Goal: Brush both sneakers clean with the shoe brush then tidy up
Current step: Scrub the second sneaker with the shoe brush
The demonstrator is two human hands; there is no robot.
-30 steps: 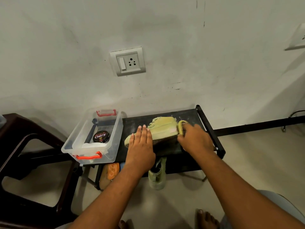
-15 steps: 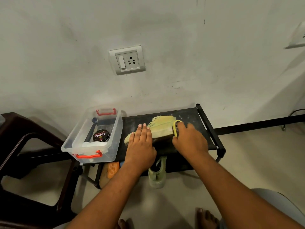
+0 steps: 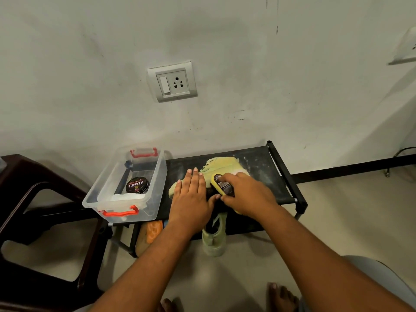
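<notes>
Where the dark chair (image 3: 33,199) stands at the far left, a clear box (image 3: 108,188) with red handles sits just beside it on the left end of the black rack (image 3: 286,176), with a Cherry polish tin (image 3: 137,185) inside. My left hand (image 3: 191,199) lies flat with straight fingers, pressing on the toe end of the pale green sneaker (image 3: 225,164) on the rack top. My right hand (image 3: 249,194) curls round the yellow shoe brush (image 3: 221,183), holding it against the sneaker just beside my left thumb. The second sneaker (image 3: 213,239) sits lower, beneath the rack's front edge.
</notes>
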